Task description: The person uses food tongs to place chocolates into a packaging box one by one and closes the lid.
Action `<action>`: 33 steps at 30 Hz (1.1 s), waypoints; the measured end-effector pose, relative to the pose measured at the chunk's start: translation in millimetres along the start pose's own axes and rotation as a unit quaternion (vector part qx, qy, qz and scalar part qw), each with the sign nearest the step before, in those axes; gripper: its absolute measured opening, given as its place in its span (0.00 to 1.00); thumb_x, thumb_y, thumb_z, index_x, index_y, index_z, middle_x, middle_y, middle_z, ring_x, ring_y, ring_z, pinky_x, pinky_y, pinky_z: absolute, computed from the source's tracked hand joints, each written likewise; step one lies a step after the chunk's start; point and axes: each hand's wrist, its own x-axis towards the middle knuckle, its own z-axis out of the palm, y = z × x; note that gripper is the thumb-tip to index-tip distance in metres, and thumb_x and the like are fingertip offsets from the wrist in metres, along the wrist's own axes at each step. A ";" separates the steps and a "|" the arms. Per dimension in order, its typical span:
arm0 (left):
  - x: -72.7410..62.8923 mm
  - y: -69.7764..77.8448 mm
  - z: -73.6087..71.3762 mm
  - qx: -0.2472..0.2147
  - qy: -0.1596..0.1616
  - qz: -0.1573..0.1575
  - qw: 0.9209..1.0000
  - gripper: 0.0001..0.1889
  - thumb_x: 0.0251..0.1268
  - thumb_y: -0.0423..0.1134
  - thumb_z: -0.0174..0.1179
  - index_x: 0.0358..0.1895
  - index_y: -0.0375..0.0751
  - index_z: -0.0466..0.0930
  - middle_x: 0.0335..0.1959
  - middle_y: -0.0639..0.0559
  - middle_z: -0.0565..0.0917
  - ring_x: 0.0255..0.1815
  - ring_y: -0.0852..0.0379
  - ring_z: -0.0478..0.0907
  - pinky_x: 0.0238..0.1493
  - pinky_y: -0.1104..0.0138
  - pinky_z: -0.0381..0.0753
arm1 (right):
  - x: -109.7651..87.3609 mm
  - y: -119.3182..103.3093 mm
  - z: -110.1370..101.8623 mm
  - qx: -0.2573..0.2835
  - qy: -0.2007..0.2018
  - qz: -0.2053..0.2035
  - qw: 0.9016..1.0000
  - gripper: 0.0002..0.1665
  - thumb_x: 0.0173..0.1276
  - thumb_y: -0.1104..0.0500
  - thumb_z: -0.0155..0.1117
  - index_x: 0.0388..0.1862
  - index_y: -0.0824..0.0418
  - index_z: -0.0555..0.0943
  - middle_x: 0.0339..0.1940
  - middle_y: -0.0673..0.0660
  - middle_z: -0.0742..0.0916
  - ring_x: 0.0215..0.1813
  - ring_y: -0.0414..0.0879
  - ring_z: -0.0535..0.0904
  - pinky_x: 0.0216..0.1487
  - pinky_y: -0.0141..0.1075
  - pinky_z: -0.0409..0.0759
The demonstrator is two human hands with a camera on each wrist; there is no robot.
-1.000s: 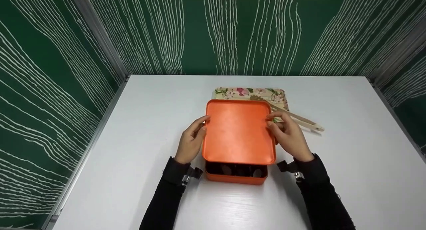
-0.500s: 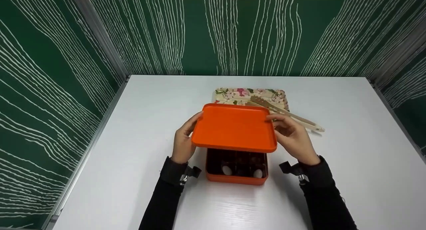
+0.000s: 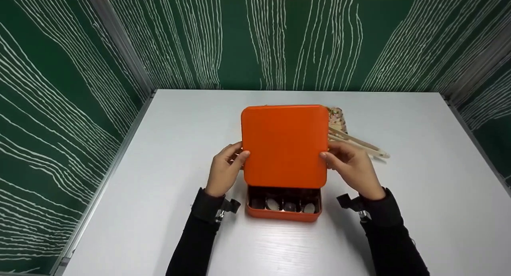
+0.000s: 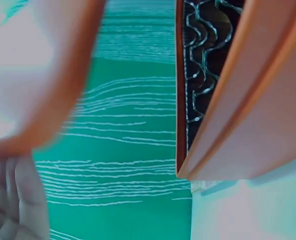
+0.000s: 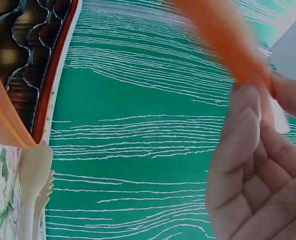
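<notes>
Above an orange box [image 3: 283,215], I hold its orange lid [image 3: 284,146] up at a steep tilt, with a smooth face towards the head view. My left hand [image 3: 225,171] pinches the lid's left edge, thumb in front. On the opposite edge, my right hand [image 3: 354,169] grips the lid between thumb and fingers. The front of the box shows below the lid; the lid hides its back part. Inside is a dark divided insert [image 5: 18,55] with wavy-edged compartments. Pale rounded pieces [image 3: 273,204] sit in the front row, beside a darker one [image 3: 290,207].
Behind the lid lies a floral tray [image 3: 337,118], mostly covered in the head view. Light wooden tongs [image 3: 365,146] rest across its right side, handle end out on the white table [image 3: 419,168]. Green panels [image 3: 231,40] with white lines border the table.
The lid first tips flatter, then swings up steeply, its smooth face now towards the head view. It hides more of the tray. Both hands keep hold of its edges; the box stays put.
</notes>
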 end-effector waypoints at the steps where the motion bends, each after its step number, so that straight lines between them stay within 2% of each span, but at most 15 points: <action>1: 0.4 -0.2 -0.2 0.003 -0.008 -0.015 1.000 0.18 0.74 0.36 0.62 0.62 0.31 0.82 0.40 0.43 0.83 0.33 0.55 0.79 0.35 0.63 0.87 | -0.2 0.6 0.0 0.002 -0.015 0.009 1.000 0.21 0.67 0.72 0.68 0.60 0.72 0.82 0.29 0.55 0.85 0.28 0.41 0.79 0.32 0.26 0.79; 4: 1.1 -1.8 -1.3 0.010 -0.031 -0.053 0.998 0.20 0.75 0.37 0.61 0.65 0.30 0.79 0.38 0.43 0.82 0.31 0.57 0.78 0.32 0.62 0.87 | 0.3 5.4 0.1 0.006 -0.054 0.026 0.998 0.34 0.70 0.70 0.67 0.74 0.72 0.70 0.30 0.56 0.85 0.29 0.41 0.77 0.33 0.27 0.77; 8: 1.5 -3.3 -3.3 0.010 -0.065 -0.085 0.994 0.26 0.76 0.38 0.60 0.71 0.28 0.72 0.33 0.48 0.80 0.28 0.57 0.75 0.30 0.64 0.84 | 0.5 13.2 -1.6 0.021 -0.091 0.029 0.995 0.40 0.73 0.67 0.66 0.80 0.67 0.61 0.28 0.56 0.84 0.28 0.44 0.75 0.33 0.30 0.75; 11: 1.6 -4.9 -4.6 0.008 -0.100 -0.105 0.989 0.29 0.77 0.38 0.59 0.74 0.27 0.66 0.30 0.51 0.77 0.26 0.57 0.74 0.31 0.61 0.84 | 0.0 19.0 -4.4 0.036 -0.122 0.031 0.991 0.41 0.74 0.65 0.65 0.81 0.65 0.60 0.26 0.56 0.83 0.26 0.46 0.73 0.30 0.33 0.72; 13: 1.7 -6.6 -5.2 0.013 -0.123 -0.116 0.985 0.31 0.78 0.37 0.58 0.76 0.27 0.62 0.29 0.53 0.75 0.26 0.55 0.74 0.32 0.56 0.85 | -0.5 23.4 -5.8 0.042 -0.139 0.044 0.988 0.41 0.75 0.63 0.65 0.82 0.63 0.59 0.25 0.59 0.82 0.25 0.49 0.73 0.27 0.34 0.70; 15: 1.8 -8.7 -5.6 0.027 -0.144 -0.117 0.982 0.32 0.78 0.37 0.58 0.77 0.25 0.60 0.28 0.54 0.74 0.26 0.53 0.74 0.32 0.56 0.85 | -0.8 28.4 -5.9 0.041 -0.151 0.064 0.986 0.42 0.75 0.62 0.65 0.82 0.63 0.58 0.24 0.61 0.81 0.24 0.48 0.72 0.25 0.33 0.68; 20: 2.1 -13.3 -7.1 0.072 -0.186 -0.111 0.974 0.33 0.79 0.39 0.57 0.77 0.25 0.58 0.25 0.56 0.73 0.23 0.52 0.75 0.28 0.69 0.78 | -1.9 36.1 -3.6 0.023 -0.176 0.117 0.977 0.44 0.75 0.58 0.67 0.82 0.67 0.57 0.22 0.56 0.80 0.23 0.42 0.71 0.25 0.31 0.68; 23: 1.4 -14.2 -7.9 0.089 -0.209 -0.122 0.966 0.33 0.78 0.40 0.58 0.78 0.26 0.58 0.24 0.57 0.74 0.24 0.53 0.78 0.27 0.71 0.76 | -3.4 38.9 -2.7 0.021 -0.202 0.145 0.968 0.47 0.75 0.57 0.66 0.82 0.70 0.53 0.21 0.53 0.79 0.23 0.39 0.70 0.27 0.30 0.67; 27: -0.4 -13.7 -8.1 0.111 -0.227 -0.138 0.958 0.32 0.78 0.40 0.58 0.77 0.27 0.61 0.23 0.57 0.75 0.26 0.51 0.81 0.28 0.70 0.77 | -6.8 42.9 -0.9 0.020 -0.228 0.162 0.960 0.49 0.75 0.56 0.66 0.82 0.72 0.51 0.20 0.52 0.76 0.22 0.39 0.67 0.27 0.31 0.64; 33: -2.5 -13.3 -7.4 0.122 -0.229 -0.158 0.953 0.31 0.76 0.42 0.60 0.74 0.28 0.65 0.24 0.56 0.76 0.24 0.59 0.77 0.29 0.69 0.76 | -13.3 48.1 2.8 0.008 -0.233 0.168 0.958 0.50 0.74 0.56 0.67 0.83 0.71 0.50 0.19 0.49 0.74 0.20 0.38 0.65 0.25 0.30 0.62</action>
